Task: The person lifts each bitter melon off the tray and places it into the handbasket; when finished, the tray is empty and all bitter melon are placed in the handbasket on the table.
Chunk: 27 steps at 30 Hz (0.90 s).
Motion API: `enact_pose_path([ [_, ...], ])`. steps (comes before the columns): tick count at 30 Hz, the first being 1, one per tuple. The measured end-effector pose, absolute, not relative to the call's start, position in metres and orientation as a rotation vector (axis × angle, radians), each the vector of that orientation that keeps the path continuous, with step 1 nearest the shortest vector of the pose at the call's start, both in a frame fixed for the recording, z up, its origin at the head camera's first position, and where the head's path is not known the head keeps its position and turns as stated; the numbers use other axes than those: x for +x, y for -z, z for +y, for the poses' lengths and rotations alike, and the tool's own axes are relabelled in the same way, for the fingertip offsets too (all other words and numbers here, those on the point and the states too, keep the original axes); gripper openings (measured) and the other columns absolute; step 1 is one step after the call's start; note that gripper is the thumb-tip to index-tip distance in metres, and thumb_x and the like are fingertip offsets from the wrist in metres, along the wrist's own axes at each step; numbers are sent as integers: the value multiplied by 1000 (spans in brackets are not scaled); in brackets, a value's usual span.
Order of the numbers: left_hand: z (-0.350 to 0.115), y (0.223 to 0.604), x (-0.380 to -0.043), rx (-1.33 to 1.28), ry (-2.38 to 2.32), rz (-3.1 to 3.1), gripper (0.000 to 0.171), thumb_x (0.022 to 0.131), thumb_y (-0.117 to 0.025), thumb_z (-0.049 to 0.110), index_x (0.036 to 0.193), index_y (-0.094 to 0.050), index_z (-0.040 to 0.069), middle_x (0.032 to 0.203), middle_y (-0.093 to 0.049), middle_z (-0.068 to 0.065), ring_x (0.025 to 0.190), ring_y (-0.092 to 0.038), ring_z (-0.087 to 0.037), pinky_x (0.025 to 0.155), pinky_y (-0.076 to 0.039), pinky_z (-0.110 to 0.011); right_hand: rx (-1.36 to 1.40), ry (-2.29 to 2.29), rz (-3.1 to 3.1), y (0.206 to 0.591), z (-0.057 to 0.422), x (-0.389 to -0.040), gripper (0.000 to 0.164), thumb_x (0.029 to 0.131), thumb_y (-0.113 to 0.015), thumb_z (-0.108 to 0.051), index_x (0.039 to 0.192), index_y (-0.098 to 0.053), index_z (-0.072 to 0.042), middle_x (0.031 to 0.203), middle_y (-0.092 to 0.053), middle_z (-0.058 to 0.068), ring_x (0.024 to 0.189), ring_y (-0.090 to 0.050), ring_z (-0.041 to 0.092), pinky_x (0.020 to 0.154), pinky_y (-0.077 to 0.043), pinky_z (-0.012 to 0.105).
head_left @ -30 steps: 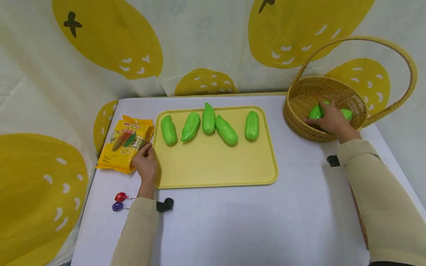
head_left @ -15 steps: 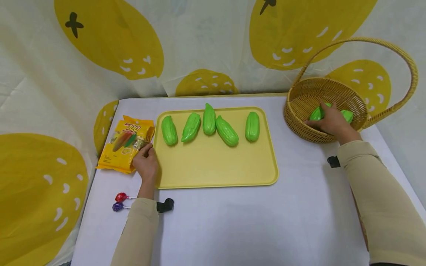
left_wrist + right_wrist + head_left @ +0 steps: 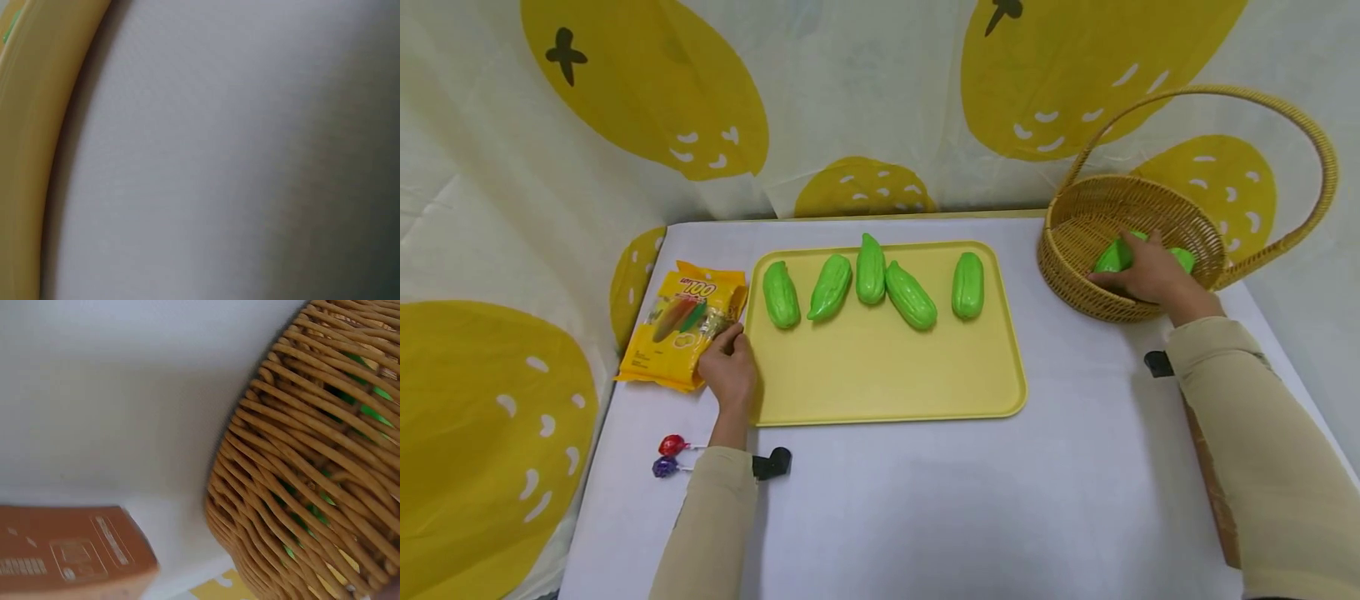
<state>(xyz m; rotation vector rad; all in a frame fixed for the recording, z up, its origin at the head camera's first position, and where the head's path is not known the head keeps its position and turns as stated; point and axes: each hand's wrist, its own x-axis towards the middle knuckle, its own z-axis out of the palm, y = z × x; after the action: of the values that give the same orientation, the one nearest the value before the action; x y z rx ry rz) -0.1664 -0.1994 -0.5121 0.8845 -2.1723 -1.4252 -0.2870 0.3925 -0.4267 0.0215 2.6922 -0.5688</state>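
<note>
In the head view my right hand (image 3: 1157, 271) reaches into the wicker basket (image 3: 1078, 287) at the right. Its thumb and fingers grip a glossy green gourd-like vegetable (image 3: 1114, 257). Another green gourd (image 3: 1183, 259) shows partly behind that hand. My left hand (image 3: 728, 367) rests between the yellow candy bag (image 3: 658, 346) and the left rim of the yellow tray (image 3: 887, 375), fingers loosely curled, with nothing visible held. Several green gourds (image 3: 967, 285) lie along the tray's far half. Through the weave in the right wrist view, green gourds (image 3: 375, 403) show in part; neither wrist view shows fingers clearly.
A red lollipop (image 3: 672, 445) and a purple lollipop (image 3: 665, 467) lie beside the left forearm. The basket's tall handle (image 3: 1318, 137) arches over its opening. A brown box (image 3: 75, 550) stands near the basket, partly under the right sleeve in the head view. A lemon-print curtain (image 3: 865, 92) hangs behind.
The right forearm has shifted slightly to the right while the hand stays on the gourd in the basket. The left hand and the tray's gourds have not moved.
</note>
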Motion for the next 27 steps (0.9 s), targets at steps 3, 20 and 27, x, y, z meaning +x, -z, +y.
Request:
enact_pose_path([
  [3, -199, 512, -166, 885, 1426, -2174, 28, 101, -57, 7, 123, -73, 1, 126, -72, -20, 112, -65, -26, 89, -48, -23, -5, 511, 2736, 419, 391, -284, 110, 95, -61, -59, 161, 5, 0, 150, 29, 46, 124, -33, 73, 103, -32, 80],
  [20, -197, 511, -165, 859, 1380, -2164, 26, 98, -59, 3, 118, -75, -2, 118, -73, -23, 109, -68, -31, 88, -49, -23, -189, 730, 2894, 376, 326, -262, 101, 94, -66, -56, 166, -8, -15, 168, 16, 22, 147, -11, 64, 112, -18, 80],
  [27, -198, 510, -165, 849, 1383, -2181, 26, 99, -58, 5, 119, -74, -1, 120, -73, -22, 110, -68, -30, 89, -50, -26, -373, 766, 2874, 374, 289, -253, 104, 88, -75, -53, 165, -16, -14, 170, 11, 21, 138, -37, 62, 114, -27, 74],
])
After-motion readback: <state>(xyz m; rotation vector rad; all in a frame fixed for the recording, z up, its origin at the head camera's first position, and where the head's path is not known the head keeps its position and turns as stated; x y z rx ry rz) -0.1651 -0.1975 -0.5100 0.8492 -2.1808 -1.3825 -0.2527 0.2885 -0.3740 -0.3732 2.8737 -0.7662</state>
